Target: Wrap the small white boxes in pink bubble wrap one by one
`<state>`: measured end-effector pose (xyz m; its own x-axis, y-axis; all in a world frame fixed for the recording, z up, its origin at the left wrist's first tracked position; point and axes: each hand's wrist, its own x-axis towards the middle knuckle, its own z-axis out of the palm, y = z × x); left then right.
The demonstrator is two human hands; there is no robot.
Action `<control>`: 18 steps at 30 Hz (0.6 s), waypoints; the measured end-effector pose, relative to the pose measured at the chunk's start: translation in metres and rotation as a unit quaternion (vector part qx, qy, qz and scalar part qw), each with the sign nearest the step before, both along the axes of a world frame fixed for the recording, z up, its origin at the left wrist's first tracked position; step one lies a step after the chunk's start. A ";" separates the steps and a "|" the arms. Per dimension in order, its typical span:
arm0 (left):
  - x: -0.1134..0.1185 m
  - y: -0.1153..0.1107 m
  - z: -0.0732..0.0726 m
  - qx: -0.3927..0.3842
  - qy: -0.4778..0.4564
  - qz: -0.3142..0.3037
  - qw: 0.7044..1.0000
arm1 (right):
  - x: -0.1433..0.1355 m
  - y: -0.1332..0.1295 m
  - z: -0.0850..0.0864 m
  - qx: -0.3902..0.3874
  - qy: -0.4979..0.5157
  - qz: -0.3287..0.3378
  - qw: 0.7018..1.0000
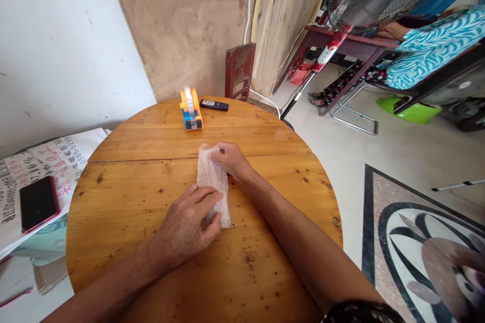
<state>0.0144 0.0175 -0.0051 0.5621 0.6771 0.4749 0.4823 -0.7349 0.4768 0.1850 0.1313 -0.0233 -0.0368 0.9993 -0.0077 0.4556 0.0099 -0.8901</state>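
Note:
A narrow, whitish bubble-wrap bundle [212,174] lies lengthwise on the round wooden table [125,186]. What is inside it, if anything, cannot be made out. My left hand [193,217] rests over its near left part, with the fingers bent and spread apart and the fingertips at the wrap. At the far end, my right hand [230,159] pinches the wrap's upper right edge between thumb and fingers. A small clear flap sticks out from the far end of the bundle.
An orange and blue tape dispenser [191,108] and a black remote-like object [214,105] stand near the table's far edge. Left of the table, a phone [39,203] lies on papers. A chair [239,70], a fan [329,50] and a seated person [435,50] are beyond.

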 end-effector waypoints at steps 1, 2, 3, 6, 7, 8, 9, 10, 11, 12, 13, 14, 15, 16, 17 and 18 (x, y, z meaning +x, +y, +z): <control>0.000 0.000 0.000 -0.004 0.000 -0.002 1.000 | 0.000 0.000 0.000 0.001 0.004 -0.003 1.000; 0.000 0.000 0.000 -0.007 0.001 -0.003 1.000 | -0.001 0.000 0.000 0.002 0.011 -0.005 1.000; 0.000 0.000 0.001 -0.010 0.001 -0.005 1.000 | -0.001 0.000 0.000 0.004 0.021 -0.007 1.000; 0.000 0.001 0.001 -0.013 0.004 -0.007 1.000 | -0.002 0.000 0.000 0.015 0.037 -0.015 0.999; 0.000 0.001 0.001 -0.013 0.005 -0.007 1.000 | -0.002 0.000 0.000 0.017 0.036 -0.017 0.999; 0.000 0.001 0.001 -0.013 0.005 -0.008 1.000 | -0.003 0.000 0.000 0.017 0.033 -0.017 0.999; 0.000 0.001 0.001 -0.015 0.005 -0.008 1.000 | -0.003 0.000 0.001 0.016 0.032 -0.014 0.999; 0.000 0.000 0.001 -0.017 0.003 -0.007 1.000 | -0.003 0.000 0.001 0.013 0.033 -0.011 0.999; 0.000 0.000 0.001 -0.020 0.002 -0.006 1.000 | -0.003 0.000 0.001 0.010 0.034 -0.008 0.999; 0.000 0.000 0.001 -0.022 0.000 -0.006 1.000 | -0.004 0.000 0.001 0.007 0.036 -0.007 0.999; 0.000 0.001 0.002 -0.023 -0.002 -0.006 1.000 | -0.004 0.000 0.002 0.006 0.037 -0.009 0.999; 0.000 0.001 0.001 -0.024 -0.002 -0.007 1.000 | -0.005 0.000 0.002 0.005 0.038 -0.013 0.999; 0.000 0.001 0.001 -0.023 -0.003 -0.007 1.000 | -0.005 0.001 0.003 0.004 0.040 -0.017 0.999; 0.000 0.001 0.001 -0.021 -0.003 -0.007 1.000 | -0.006 0.001 0.004 0.004 0.043 -0.022 0.999; 0.000 0.001 0.001 -0.020 -0.003 -0.006 1.000 | -0.006 0.002 0.004 0.003 0.047 -0.026 0.999; 0.000 0.001 0.001 -0.019 -0.003 -0.005 1.000 | -0.006 0.003 0.004 0.002 0.051 -0.030 0.998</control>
